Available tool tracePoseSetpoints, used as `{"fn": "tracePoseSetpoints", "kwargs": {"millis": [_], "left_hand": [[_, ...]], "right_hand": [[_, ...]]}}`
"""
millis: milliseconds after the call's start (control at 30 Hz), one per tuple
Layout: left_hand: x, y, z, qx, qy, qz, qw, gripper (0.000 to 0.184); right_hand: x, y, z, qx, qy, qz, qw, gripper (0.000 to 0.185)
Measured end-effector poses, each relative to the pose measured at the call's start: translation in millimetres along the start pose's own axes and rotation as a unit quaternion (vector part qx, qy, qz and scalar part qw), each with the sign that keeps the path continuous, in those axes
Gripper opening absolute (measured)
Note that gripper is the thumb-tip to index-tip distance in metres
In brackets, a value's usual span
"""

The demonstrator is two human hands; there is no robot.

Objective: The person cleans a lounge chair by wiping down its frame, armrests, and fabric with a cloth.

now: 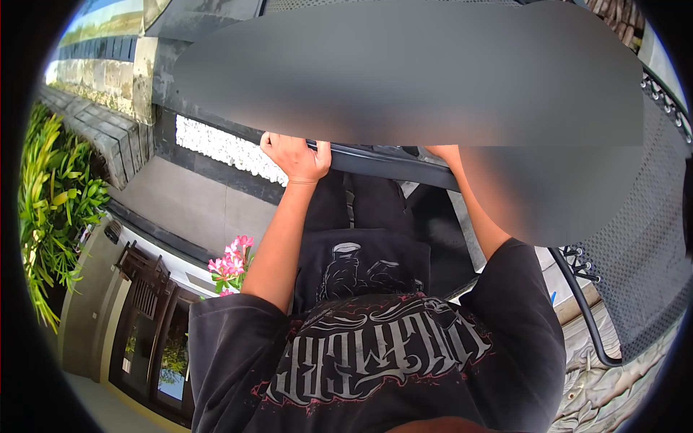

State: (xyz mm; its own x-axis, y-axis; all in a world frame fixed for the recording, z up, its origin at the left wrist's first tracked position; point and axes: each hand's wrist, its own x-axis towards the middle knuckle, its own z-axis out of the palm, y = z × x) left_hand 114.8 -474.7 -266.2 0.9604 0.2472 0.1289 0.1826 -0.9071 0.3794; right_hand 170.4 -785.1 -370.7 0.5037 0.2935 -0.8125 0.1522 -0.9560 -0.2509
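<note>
A dark, flat, slightly curved bar (390,167) runs across in front of my body at about thigh height. My left hand (297,157) is closed round its left end, back of the hand up, with the thumb on the right side. Only the wrist side of my right hand (445,152) shows, at the bar's right part. A grey blurred patch covers its fingers, so their grip is hidden. Whatever the bar joins to beyond is also lost under the blur.
A black mesh lounge chair (639,209) with laced edges and a tube frame (593,328) stands at the right. White pebbles (224,148) fill a strip at the left. Pink flowers (232,261), green plants (54,195) and a brown-framed door (148,346) lie further left.
</note>
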Motion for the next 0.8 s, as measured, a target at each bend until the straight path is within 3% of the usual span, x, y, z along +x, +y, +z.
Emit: {"fn": "tracePoseSetpoints", "kwargs": {"millis": [167,633,800], "left_hand": [[0,0,0,0.008,0.002,0.006,1.000,0.031],[0,-2,1,0.006,0.019,0.009,1.000,0.028],[-1,-2,0,-0.006,0.011,0.000,1.000,0.030]], "right_hand": [[37,-55,-13,0.045,0.089,-0.059,0.993,0.043],[63,-148,-29,0.130,0.154,-0.144,0.969,0.040],[82,-191,-32,0.143,0.184,-0.229,0.945,0.038]]}}
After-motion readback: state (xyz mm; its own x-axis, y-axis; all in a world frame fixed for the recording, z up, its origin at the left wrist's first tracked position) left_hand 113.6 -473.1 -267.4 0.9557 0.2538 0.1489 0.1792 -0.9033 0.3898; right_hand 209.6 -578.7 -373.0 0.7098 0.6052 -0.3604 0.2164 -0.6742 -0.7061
